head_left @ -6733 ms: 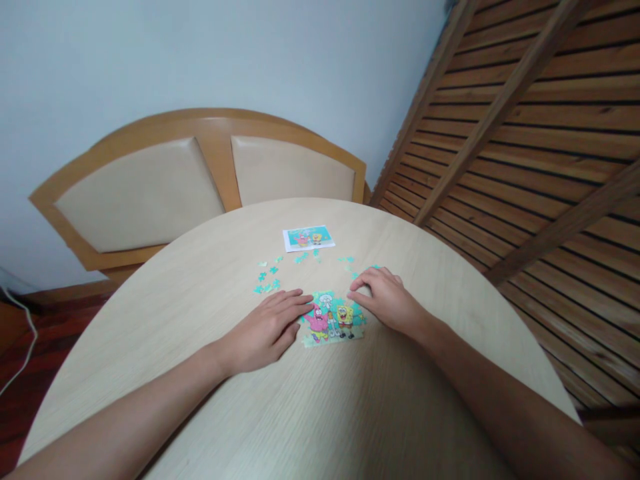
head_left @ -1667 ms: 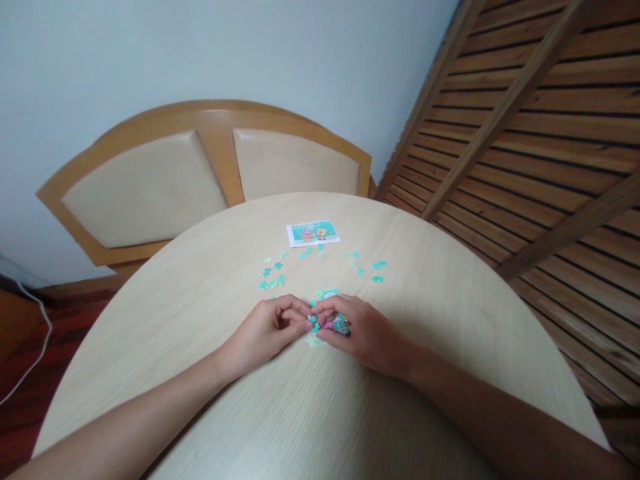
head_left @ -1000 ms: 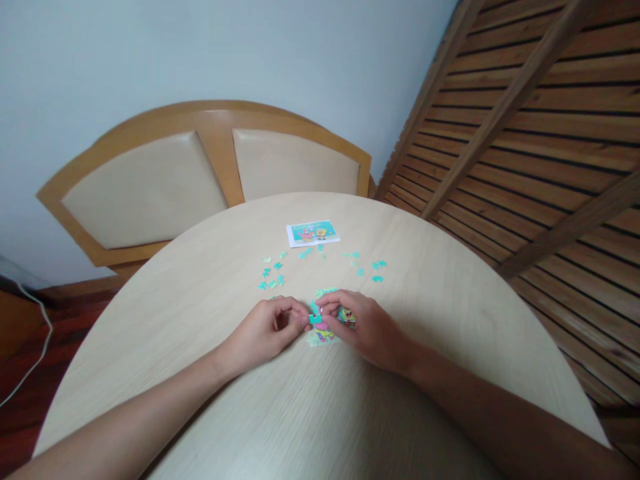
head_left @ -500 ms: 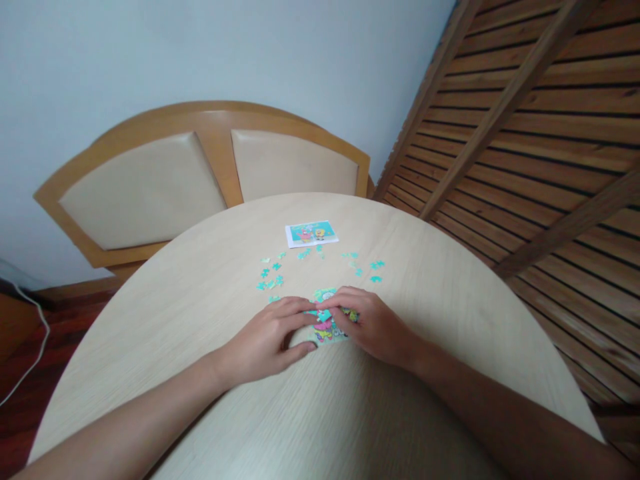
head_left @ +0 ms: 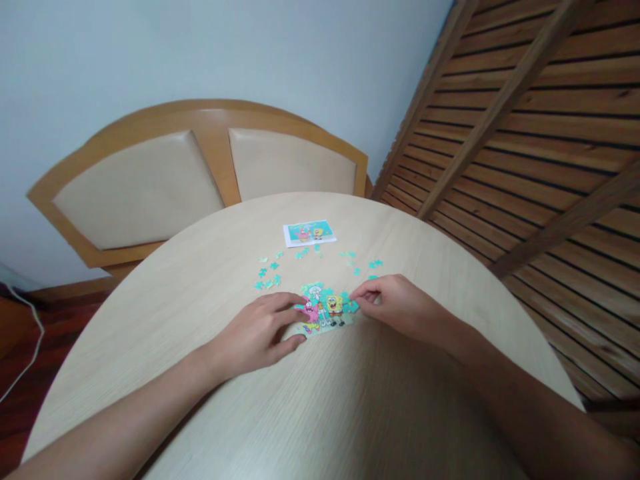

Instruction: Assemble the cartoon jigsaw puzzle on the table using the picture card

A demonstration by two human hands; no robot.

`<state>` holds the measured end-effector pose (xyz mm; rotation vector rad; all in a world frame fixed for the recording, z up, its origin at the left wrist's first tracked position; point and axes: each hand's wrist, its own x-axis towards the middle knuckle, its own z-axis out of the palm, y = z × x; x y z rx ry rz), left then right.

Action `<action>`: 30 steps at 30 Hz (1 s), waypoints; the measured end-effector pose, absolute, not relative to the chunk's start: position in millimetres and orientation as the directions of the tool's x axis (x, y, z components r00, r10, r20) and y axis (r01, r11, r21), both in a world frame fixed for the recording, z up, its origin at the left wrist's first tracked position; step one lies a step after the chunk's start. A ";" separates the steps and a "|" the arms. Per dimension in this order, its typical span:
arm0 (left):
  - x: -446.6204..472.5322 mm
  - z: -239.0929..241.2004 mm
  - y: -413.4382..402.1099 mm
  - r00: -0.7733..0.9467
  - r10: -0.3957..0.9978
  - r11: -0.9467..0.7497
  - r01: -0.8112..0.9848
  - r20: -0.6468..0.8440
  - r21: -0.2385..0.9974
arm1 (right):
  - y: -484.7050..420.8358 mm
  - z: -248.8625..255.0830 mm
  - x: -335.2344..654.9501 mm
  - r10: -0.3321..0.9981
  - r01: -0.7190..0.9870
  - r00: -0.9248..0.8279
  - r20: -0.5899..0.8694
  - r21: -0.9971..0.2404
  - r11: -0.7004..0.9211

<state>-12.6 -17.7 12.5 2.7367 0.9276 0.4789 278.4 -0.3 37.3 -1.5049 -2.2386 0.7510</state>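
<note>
A partly joined jigsaw puzzle (head_left: pixel 325 312) with cartoon figures on turquoise lies on the table in front of me. My left hand (head_left: pixel 265 328) rests at its left edge, fingers apart, the fingertips touching the pink figure's side and the thumb near the lower corner. At the right edge, my right hand (head_left: pixel 393 301) pinches thumb and forefinger together on a small turquoise puzzle piece (head_left: pixel 353 306). That piece is partly covered by the fingertips, and I cannot tell whether it is joined to the rest.
Loose puzzle pieces lie in an arc beyond the puzzle: several at the left (head_left: pixel 269 283), a few in the middle (head_left: pixel 303 253) and others at the right (head_left: pixel 375 264). A picture card (head_left: pixel 310 233) lies behind them on the round table (head_left: pixel 210 427). A padded bench (head_left: pixel 140 190) stands at the far side.
My right hand has moved right, off the puzzle's middle to its right edge, uncovering the figures. My left hand has drawn slightly left, its fingers no longer meeting the right hand's.
</note>
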 end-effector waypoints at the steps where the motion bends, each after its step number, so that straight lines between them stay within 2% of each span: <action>1: -12.5 12.4 -17.9 0.748 0.622 -0.777 0.553 0.231 0.300 | -0.5 36.8 279.2 0.925 0.754 -0.378 -0.021 -0.588 0.295; 13: -14.1 10.9 -17.4 0.752 0.622 -0.776 0.558 0.218 0.294 | 1.1 37.5 283.8 0.907 0.791 -0.420 -0.035 -0.503 0.347; 25: -14.9 11.2 -17.0 0.766 0.609 -0.786 0.548 0.206 0.288 | 12.2 22.8 291.2 0.857 0.708 -0.509 0.082 -0.526 0.471; 30: -14.5 11.3 -16.4 0.772 0.598 -0.795 0.537 0.216 0.282 | 9.7 24.0 291.7 0.887 0.758 -0.461 0.028 -0.507 0.410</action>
